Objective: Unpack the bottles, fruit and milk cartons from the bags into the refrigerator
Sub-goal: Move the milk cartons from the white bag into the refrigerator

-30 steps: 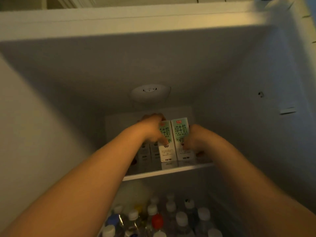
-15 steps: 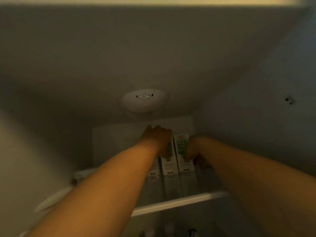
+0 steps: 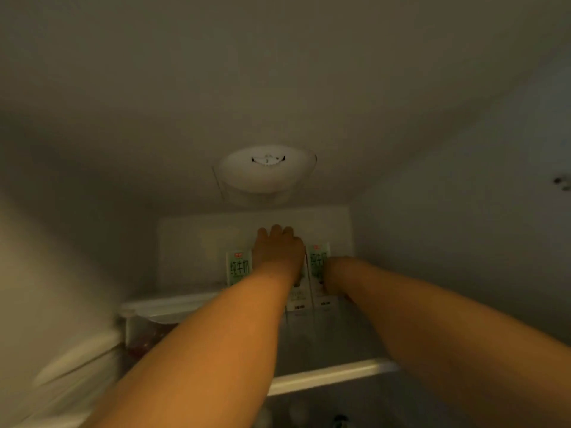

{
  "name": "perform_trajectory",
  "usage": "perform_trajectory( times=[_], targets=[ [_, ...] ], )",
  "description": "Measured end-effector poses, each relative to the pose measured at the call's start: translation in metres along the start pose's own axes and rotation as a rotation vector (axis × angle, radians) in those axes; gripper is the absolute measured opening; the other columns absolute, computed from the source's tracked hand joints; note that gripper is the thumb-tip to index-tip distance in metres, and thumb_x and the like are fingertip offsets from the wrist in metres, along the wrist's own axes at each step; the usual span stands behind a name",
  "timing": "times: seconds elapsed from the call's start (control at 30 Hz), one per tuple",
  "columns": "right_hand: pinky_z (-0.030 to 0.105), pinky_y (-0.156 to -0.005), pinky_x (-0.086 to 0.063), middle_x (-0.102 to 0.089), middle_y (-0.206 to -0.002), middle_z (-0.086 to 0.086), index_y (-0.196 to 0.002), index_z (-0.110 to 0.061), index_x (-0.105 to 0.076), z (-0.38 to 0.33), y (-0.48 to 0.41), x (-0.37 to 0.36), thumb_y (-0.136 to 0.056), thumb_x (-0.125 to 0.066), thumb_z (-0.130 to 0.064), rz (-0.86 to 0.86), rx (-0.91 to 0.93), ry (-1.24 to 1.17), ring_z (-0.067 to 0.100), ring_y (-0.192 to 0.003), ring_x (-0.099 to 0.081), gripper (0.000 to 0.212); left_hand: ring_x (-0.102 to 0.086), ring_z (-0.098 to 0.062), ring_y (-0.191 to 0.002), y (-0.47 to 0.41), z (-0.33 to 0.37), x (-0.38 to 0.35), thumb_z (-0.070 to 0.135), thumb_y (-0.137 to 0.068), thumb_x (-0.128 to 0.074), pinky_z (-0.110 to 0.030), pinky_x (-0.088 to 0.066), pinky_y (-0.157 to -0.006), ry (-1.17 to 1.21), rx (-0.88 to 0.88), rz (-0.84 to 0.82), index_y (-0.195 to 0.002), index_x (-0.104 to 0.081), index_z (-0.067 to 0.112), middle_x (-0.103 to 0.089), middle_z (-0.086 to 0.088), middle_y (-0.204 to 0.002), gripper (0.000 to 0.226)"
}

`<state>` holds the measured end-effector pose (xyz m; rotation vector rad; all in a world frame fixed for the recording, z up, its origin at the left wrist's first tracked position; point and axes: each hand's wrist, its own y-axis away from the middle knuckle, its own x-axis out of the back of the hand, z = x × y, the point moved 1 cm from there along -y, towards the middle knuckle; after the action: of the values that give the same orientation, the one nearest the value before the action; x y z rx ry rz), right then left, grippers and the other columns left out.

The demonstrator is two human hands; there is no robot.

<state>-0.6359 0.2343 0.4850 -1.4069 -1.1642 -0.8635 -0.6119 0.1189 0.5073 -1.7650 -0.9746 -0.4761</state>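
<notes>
Both my arms reach deep into the refrigerator's top shelf. My left hand [image 3: 278, 251] lies over the top of a white and green milk carton [image 3: 298, 293], its fingers curled over the carton's far edge. My right hand [image 3: 335, 273] grips the right side of a second milk carton [image 3: 319, 261] that stands touching the first. A third carton [image 3: 238, 267] stands upright just left of my left hand, near the back wall. My hands hide most of the two held cartons.
A round white dial housing [image 3: 267, 171] sits on the ceiling above the cartons. The glass shelf's white front rim [image 3: 333, 375] crosses below my arms. A clear lidded box [image 3: 160, 307] with something red inside stands at the left of the shelf.
Both hands have slid the two cartons from the shelf's front to near the back wall. My view has moved up and into the compartment, so the bottles below are out of sight.
</notes>
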Motion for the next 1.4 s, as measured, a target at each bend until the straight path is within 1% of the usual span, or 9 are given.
perform_trajectory(
  times=[0.07, 0.2, 0.37, 0.47, 0.6, 0.73, 0.87, 0.93, 1.4],
  targets=[
    [0.03, -0.102, -0.043, -0.049, -0.145, 0.013, -0.144, -0.005, -0.042, 0.003, -0.004, -0.002, -0.101, -0.054, -0.03, 0.018, -0.001, -0.032, 0.025, -0.13, -0.051, 0.051, -0.022, -0.032, -0.144, 0.005, 0.001, -0.003, 0.044, -0.084, -0.073, -0.053, -0.012, -0.117, 0.018, 0.012, -0.016, -0.154, -0.025, 0.015, -0.03, -0.008, -0.157, 0.09],
    [0.028, -0.096, -0.047, -0.054, -0.14, 0.012, -0.139, -0.006, -0.048, 0.006, 0.02, 0.002, -0.098, -0.06, -0.028, 0.086, -0.049, -0.224, 0.025, -0.125, -0.056, 0.048, 0.011, -0.032, -0.153, 0.032, -0.01, 0.006, 0.061, -0.088, -0.061, -0.06, 0.007, -0.12, 0.075, 0.033, -0.08, -0.16, 0.007, 0.02, 0.005, -0.003, -0.168, 0.107],
    [0.041, -0.095, -0.055, -0.063, -0.129, 0.008, -0.13, -0.018, -0.056, 0.014, 0.053, -0.008, -0.079, -0.067, -0.034, 0.216, 0.023, -0.471, 0.029, -0.113, -0.063, 0.055, 0.009, -0.03, -0.153, 0.088, -0.022, 0.022, 0.063, -0.093, -0.047, -0.06, 0.004, -0.12, 0.167, 0.101, -0.043, -0.16, -0.003, 0.025, 0.004, -0.001, -0.168, 0.089],
    [0.045, -0.094, -0.054, -0.062, -0.128, 0.01, -0.13, -0.016, -0.054, 0.017, 0.108, -0.003, -0.089, -0.06, -0.029, 0.295, 0.061, -0.5, 0.033, -0.113, -0.061, 0.044, 0.004, -0.03, -0.153, 0.125, -0.023, 0.031, 0.066, -0.093, -0.041, -0.062, 0.0, -0.119, 0.279, 0.108, 0.001, -0.159, -0.013, 0.028, -0.006, -0.002, -0.167, 0.081],
    [0.044, -0.1, -0.048, -0.058, -0.137, 0.013, -0.14, -0.015, -0.049, 0.017, 0.18, -0.003, -0.099, -0.048, -0.036, 0.384, 0.099, -0.391, 0.035, -0.123, -0.055, 0.046, -0.004, -0.029, -0.153, 0.175, -0.02, 0.043, 0.061, -0.097, -0.039, -0.06, -0.006, -0.121, 0.527, 0.169, 0.084, -0.155, -0.027, 0.03, -0.016, -0.002, -0.166, 0.067],
    [0.047, -0.107, -0.03, -0.057, -0.135, 0.004, -0.132, -0.029, -0.055, 0.026, 0.234, -0.041, -0.1, -0.021, -0.049, 0.528, 0.109, -0.141, 0.031, -0.128, -0.045, 0.051, -0.003, -0.024, -0.154, 0.23, -0.017, 0.039, 0.058, -0.101, -0.027, -0.056, -0.007, -0.122, 0.458, 0.176, 0.2, -0.158, -0.018, 0.029, -0.014, -0.001, -0.167, 0.066],
    [0.057, -0.119, -0.003, -0.006, -0.166, -0.003, -0.156, -0.036, -0.015, 0.039, 0.269, -0.069, -0.101, -0.02, -0.059, 0.408, 0.16, -0.273, 0.027, -0.152, 0.0, 0.06, 0.004, -0.023, -0.154, 0.292, -0.009, 0.026, 0.065, -0.098, -0.027, -0.053, 0.003, -0.123, 0.401, 0.143, 0.173, -0.16, -0.002, 0.027, 0.0, 0.0, -0.168, 0.078],
    [0.06, -0.119, 0.001, 0.01, -0.166, -0.007, -0.157, -0.038, -0.002, 0.045, 0.285, -0.077, -0.1, -0.022, -0.06, 0.363, 0.185, -0.264, 0.027, -0.153, 0.007, 0.064, 0.011, -0.024, -0.154, 0.32, -0.005, 0.021, 0.068, -0.096, -0.03, -0.052, 0.005, -0.123, 0.374, 0.133, 0.134, -0.16, 0.005, 0.027, 0.011, 0.0, -0.167, 0.083],
    [0.061, -0.118, -0.002, -0.004, -0.167, -0.009, -0.156, -0.037, -0.012, 0.072, 0.447, -0.115, -0.099, -0.024, -0.064, 0.195, 0.403, -0.327, 0.026, -0.153, 0.001, 0.064, 0.016, -0.025, -0.153, 0.543, 0.064, 0.063, 0.07, -0.096, -0.023, -0.056, 0.007, -0.122, 0.285, 0.36, -0.165, -0.158, 0.01, 0.03, 0.017, 0.002, -0.166, 0.081]
  ],
)
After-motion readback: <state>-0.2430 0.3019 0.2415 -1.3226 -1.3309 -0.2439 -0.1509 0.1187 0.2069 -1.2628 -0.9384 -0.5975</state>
